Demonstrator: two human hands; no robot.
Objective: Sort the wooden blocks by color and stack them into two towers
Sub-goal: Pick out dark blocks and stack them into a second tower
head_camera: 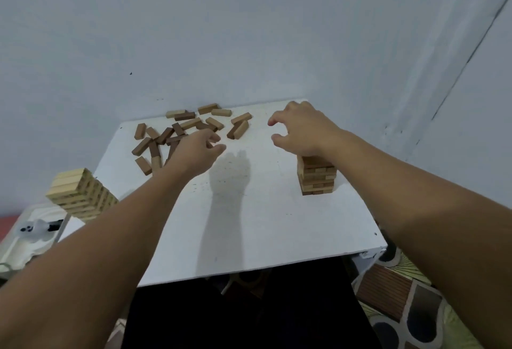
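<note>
I saw my left hand (198,152) hovering with loose, empty fingers over the scattered blocks (177,134) at eleven o'clock on the table (249,232), my right hand (300,129) spread empty above the dark tower (317,175) at two o'clock, and the light tower (79,196) at nine.

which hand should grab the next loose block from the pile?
Left. The left hand hovers empty at the loose blocks; the right hand is farther off, above the dark tower.
</note>
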